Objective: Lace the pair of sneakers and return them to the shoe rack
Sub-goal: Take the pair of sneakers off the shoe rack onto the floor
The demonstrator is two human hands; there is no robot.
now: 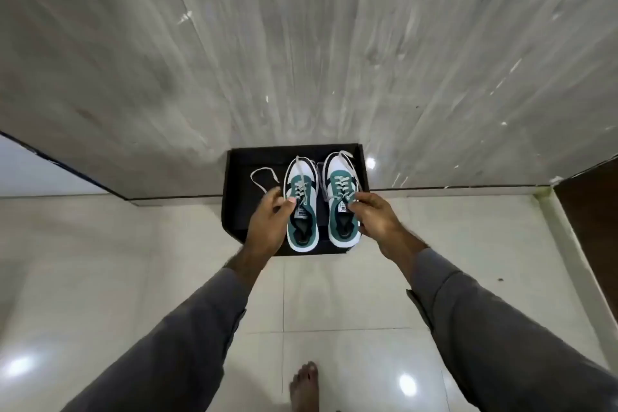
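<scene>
Teal-white sneakers (319,201) upright, seemingly laced

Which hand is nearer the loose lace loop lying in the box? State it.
Left. The left hand sits just below the lace loop, by the left sneaker; the right hand is beyond both sneakers, at the right sneaker.

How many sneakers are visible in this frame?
2. The left sneaker and the right sneaker sit side by side in the black box. None appears hidden.

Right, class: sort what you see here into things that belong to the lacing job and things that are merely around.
Belongs to the job:
left sneaker
right sneaker
loose lace
left hand
right hand

Merely around:
black box
tiled floor
bare foot
</scene>
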